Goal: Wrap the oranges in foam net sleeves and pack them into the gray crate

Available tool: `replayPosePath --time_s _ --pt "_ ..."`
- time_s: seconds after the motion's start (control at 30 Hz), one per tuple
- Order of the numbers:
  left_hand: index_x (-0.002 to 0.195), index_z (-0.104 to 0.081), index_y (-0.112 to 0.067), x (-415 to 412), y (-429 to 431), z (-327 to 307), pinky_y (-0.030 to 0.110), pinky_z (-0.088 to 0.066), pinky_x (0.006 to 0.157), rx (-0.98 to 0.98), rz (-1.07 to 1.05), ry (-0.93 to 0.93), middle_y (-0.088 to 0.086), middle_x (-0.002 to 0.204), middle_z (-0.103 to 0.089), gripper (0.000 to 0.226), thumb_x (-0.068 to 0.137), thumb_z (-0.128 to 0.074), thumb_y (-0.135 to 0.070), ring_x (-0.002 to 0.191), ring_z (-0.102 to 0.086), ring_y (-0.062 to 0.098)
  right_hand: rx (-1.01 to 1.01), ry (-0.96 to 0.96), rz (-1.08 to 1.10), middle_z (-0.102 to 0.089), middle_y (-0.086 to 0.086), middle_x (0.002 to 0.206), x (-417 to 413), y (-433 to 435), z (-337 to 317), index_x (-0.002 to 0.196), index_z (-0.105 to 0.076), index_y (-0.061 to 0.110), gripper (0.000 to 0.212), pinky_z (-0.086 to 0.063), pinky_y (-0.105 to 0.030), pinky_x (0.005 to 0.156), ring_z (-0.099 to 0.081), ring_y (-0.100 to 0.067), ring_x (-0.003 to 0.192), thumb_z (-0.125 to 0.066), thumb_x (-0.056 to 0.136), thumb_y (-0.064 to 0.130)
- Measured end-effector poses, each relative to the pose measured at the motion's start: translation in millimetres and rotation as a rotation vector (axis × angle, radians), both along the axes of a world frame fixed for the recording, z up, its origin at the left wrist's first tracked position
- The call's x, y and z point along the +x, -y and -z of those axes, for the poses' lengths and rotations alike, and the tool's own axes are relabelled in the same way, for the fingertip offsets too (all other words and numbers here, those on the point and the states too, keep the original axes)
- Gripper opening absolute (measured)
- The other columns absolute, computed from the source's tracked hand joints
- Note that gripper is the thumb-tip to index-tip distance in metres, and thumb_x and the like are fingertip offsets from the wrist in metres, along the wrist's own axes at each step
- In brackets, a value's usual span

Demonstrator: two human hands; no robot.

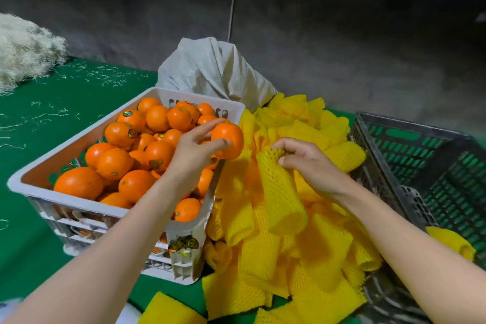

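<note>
My left hand [196,151] grips one orange [229,139] just above the right rim of the white crate [31,187], which is full of several loose oranges [123,160]. My right hand [307,160] pinches the top edge of a yellow foam net sleeve [278,192] lifted off the pile of sleeves [294,265] between the two crates. The gray crate [410,129] stands at the right; one sleeve-wrapped orange [449,242] lies in its near corner.
A white woven sack [213,71] stands behind the crates. A heap of pale shredded fibre [23,50] lies at the far left on the green table cover [52,118], with loose strands scattered around. A dark wall is behind.
</note>
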State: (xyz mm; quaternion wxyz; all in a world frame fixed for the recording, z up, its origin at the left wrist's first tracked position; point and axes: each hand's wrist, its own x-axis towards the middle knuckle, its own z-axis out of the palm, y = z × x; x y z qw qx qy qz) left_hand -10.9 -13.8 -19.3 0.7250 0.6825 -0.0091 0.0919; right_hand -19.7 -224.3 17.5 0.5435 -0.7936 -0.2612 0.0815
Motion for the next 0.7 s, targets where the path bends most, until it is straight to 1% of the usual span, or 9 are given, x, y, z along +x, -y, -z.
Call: replayPosePath --time_s 0.1,0.17,0.3,0.37,0.43,0.47,0.57,0.63,0.7 --pt "0.113 -0.063 -0.033 -8.6 35.0 -6.0 0.032 -0.056 0.060 -0.380 0.221 -0.109 0.004 0.103 -0.071 0.043 0.084 -0.058 -0.001 0.082 -0.070 0.023 0.219 -0.232 -0.058 -0.065 0.010 0.064 -10.4 4.2 0.7 0.086 -0.055 0.010 0.032 -0.046 -0.013 0.058 -0.058 0.000 0.058 -0.033 0.088 -0.013" --pt "0.113 -0.062 -0.028 -14.9 56.6 -6.5 0.027 -0.052 0.053 -0.472 0.222 -0.164 0.003 0.081 -0.073 0.041 0.084 -0.057 0.000 0.062 -0.065 0.018 0.326 -0.362 -0.088 -0.067 0.003 0.068 -17.8 9.2 2.9 0.090 -0.056 0.008 0.031 -0.048 -0.015 0.058 -0.062 -0.005 0.061 -0.032 0.088 -0.011" --pt "0.112 -0.060 -0.022 -26.9 90.1 -1.3 0.030 -0.049 0.058 -0.566 0.215 -0.230 0.007 0.074 -0.068 0.034 0.086 -0.054 -0.001 0.065 -0.059 0.020 0.302 -0.345 0.020 -0.057 -0.038 0.098 -30.0 14.0 13.0 0.091 -0.057 0.009 0.031 -0.042 -0.035 0.082 -0.053 -0.027 0.088 -0.033 0.089 -0.011" --pt "0.112 -0.060 -0.023 -31.9 98.8 0.4 0.030 -0.048 0.059 -0.587 0.220 -0.237 0.006 0.076 -0.067 0.033 0.088 -0.051 -0.002 0.065 -0.059 0.019 0.243 -0.232 0.116 -0.059 -0.031 0.087 -30.3 17.7 14.5 0.087 -0.054 0.010 0.031 -0.043 -0.028 0.070 -0.056 -0.018 0.074 -0.035 0.089 -0.013" --pt "0.111 -0.061 -0.023 -37.4 103.7 1.2 0.033 -0.046 0.067 -0.580 0.245 -0.259 0.009 0.091 -0.066 0.035 0.087 -0.048 -0.002 0.080 -0.058 0.024 0.221 -0.091 0.211 -0.053 -0.009 0.076 -27.4 23.8 12.5 0.085 -0.050 0.009 0.028 -0.038 -0.015 0.057 -0.051 0.002 0.056 -0.037 0.089 -0.016" --pt "0.112 -0.062 -0.021 -40.4 105.7 1.7 0.035 -0.046 0.072 -0.592 0.279 -0.271 0.010 0.099 -0.065 0.036 0.085 -0.048 -0.002 0.088 -0.057 0.027 0.245 -0.051 0.266 -0.049 -0.005 0.074 -25.3 28.2 12.3 0.083 -0.049 0.010 0.028 -0.037 -0.015 0.056 -0.049 0.004 0.055 -0.038 0.089 -0.015" --pt "0.118 -0.059 -0.016 -50.2 108.5 2.8 0.039 -0.044 0.081 -0.644 0.453 -0.251 0.013 0.112 -0.063 0.046 0.072 -0.058 -0.010 0.100 -0.057 0.029 0.288 -0.026 0.376 -0.043 -0.010 0.073 -23.5 38.3 17.1 0.081 -0.047 0.017 0.030 -0.035 -0.026 0.058 -0.041 -0.016 0.066 -0.043 0.088 -0.012" --pt "0.123 -0.055 -0.017 -53.1 108.7 4.6 0.039 -0.047 0.085 -0.515 0.491 -0.182 0.011 0.114 -0.065 0.053 0.073 -0.068 -0.007 0.102 -0.061 0.026 0.223 0.005 0.439 -0.047 -0.015 0.076 -23.8 39.5 22.3 0.082 -0.047 0.021 0.031 -0.040 -0.033 0.065 -0.042 -0.020 0.072 -0.047 0.088 -0.009" --pt "0.129 -0.051 -0.017 -53.2 111.0 7.6 0.034 -0.052 0.081 -0.429 0.430 -0.139 0.009 0.113 -0.065 0.062 0.069 -0.068 -0.007 0.099 -0.064 0.023 0.213 0.019 0.495 -0.051 -0.014 0.080 -27.2 36.7 25.9 0.082 -0.047 0.025 0.031 -0.045 -0.038 0.067 -0.049 -0.019 0.073 -0.048 0.089 -0.006"
